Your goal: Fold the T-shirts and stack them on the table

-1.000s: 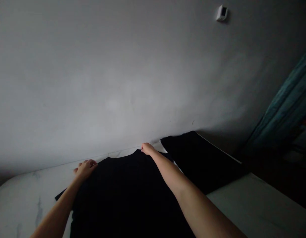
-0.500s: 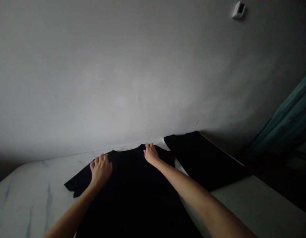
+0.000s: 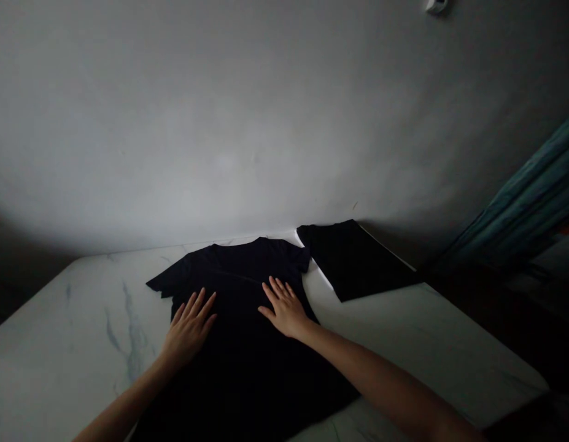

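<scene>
A black T-shirt (image 3: 247, 368) lies spread out on the table, its neckline toward the wall and its short sleeves out to both sides. My left hand (image 3: 188, 328) rests flat on the left side of its chest, fingers spread. On the right side of the chest, my right hand (image 3: 284, 308) lies palm down with the fingers apart. Neither hand grips the cloth. The bottom left of the shirt runs past the lower edge of the view.
A folded black cloth (image 3: 358, 261) with a white edge lies at the back right, near the right sleeve. Behind the marble-patterned table (image 3: 81, 331) rises a grey wall (image 3: 229, 123). A teal curtain (image 3: 528, 178) hangs at the far right.
Both hands have come down from the shirt's shoulders toward me onto its chest, and their fingers have flattened out. The view has tilted down, showing more of the table.
</scene>
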The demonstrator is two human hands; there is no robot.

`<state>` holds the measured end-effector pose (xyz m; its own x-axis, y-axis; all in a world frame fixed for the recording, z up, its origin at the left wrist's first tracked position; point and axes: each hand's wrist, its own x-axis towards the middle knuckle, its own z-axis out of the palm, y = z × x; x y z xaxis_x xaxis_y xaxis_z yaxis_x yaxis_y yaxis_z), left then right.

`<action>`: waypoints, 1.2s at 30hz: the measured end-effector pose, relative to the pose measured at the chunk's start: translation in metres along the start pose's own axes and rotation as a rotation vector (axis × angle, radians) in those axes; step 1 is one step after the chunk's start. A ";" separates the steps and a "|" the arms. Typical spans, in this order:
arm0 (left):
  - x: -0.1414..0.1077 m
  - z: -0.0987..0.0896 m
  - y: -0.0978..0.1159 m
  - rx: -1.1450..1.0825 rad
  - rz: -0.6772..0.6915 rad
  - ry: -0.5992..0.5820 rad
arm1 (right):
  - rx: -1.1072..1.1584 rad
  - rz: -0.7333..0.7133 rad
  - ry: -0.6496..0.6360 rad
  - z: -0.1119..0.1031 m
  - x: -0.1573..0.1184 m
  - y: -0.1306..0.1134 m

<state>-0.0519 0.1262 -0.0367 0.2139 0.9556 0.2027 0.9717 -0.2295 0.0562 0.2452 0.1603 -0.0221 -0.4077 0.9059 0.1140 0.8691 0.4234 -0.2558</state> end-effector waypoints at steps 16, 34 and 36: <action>-0.069 -0.002 0.053 -0.014 0.122 0.021 | 0.052 0.038 0.009 -0.001 -0.105 -0.037; -0.160 -0.016 0.004 0.147 -0.267 0.224 | 0.197 -0.244 -0.094 -0.067 0.041 -0.094; -0.156 -0.021 0.012 0.194 -0.333 0.127 | 0.200 -0.282 -0.091 -0.055 0.095 -0.132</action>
<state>-0.0757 -0.0299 -0.0470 -0.1184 0.9385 0.3243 0.9892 0.1398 -0.0433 0.1071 0.1910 0.0758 -0.6550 0.7454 0.1238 0.6502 0.6394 -0.4104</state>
